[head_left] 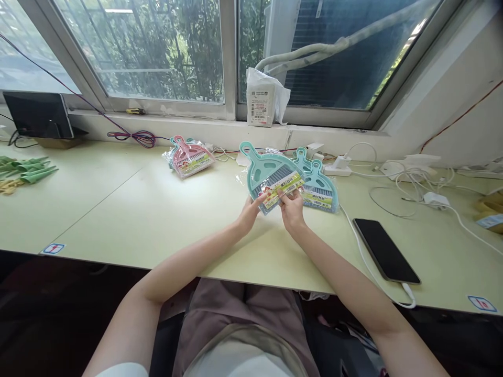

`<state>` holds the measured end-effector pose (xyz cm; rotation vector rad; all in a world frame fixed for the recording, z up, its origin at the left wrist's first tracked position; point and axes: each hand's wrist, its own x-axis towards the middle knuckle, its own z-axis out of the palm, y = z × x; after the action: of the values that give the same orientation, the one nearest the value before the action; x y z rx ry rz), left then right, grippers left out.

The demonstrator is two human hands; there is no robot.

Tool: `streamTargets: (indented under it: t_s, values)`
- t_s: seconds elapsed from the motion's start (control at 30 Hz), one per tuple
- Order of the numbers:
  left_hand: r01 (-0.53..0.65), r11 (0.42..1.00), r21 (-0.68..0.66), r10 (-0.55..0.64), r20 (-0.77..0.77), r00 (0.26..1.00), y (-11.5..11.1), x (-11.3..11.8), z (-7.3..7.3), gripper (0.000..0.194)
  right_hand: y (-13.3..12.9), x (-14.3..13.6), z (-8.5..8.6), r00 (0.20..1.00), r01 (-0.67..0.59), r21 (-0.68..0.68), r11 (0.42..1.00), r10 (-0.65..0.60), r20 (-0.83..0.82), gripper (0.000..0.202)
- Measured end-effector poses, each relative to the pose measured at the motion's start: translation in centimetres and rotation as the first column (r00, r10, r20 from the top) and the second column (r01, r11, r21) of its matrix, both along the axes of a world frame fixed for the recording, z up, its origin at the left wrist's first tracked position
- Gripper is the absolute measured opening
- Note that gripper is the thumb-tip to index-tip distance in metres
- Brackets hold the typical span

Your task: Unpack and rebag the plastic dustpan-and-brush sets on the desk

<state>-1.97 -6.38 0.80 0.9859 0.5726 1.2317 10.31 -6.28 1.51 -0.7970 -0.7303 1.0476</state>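
Both hands grip a teal dustpan-and-brush set (271, 170) wrapped in clear plastic with a yellow-green label. My left hand (250, 212) is closed on its lower left edge, and my right hand (293, 209) pinches the bottom edge near the label. The set is held tilted above the table, its handle pointing up and left. Just behind it to the right lie more teal sets (320, 186) in wrapping, partly hidden by the held one. Farther left rests a wrapped pink dustpan set (190, 157), with a teal one partly under it.
A phone (387, 250) on a white charging cable lies at the right. Tangled cables and adapters (426, 178) run along the back right. A packaged box (261, 104) stands on the window ledge. At the left are a tablet (39, 115) and green items (33, 168).
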Motion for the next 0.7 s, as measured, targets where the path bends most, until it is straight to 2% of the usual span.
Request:
streamTargets:
  t_s: [0.13, 0.33, 0.53, 0.7]
  values:
    - [-0.093, 0.995, -0.031, 0.091, -0.066, 0.994, 0.7, -0.8, 0.5, 0.053, 0.2, 0.0, -0.6, 1.0, -0.018, -0.022, 1.0, 0.018, 0.022, 0.041]
    - [-0.012, 1.0, -0.025, 0.006, -0.232, 0.973, 0.4, -0.9, 0.4, 0.061, 1.0, 0.9, -0.6, 0.998, -0.029, -0.027, 0.999, 0.03, 0.051, 0.047]
    - [-0.049, 0.999, -0.011, 0.045, -0.242, 0.969, 0.6, -1.1, 0.7, 0.061, 1.4, 1.3, -0.3, 0.992, -0.111, -0.03, 0.993, 0.112, 0.054, 0.051]
    - [-0.095, 0.995, 0.003, 0.092, -0.275, 0.957, 0.9, -1.2, 0.3, 0.058, 1.4, 1.1, -0.7, 0.992, -0.106, -0.047, 0.993, 0.109, 0.065, 0.047]
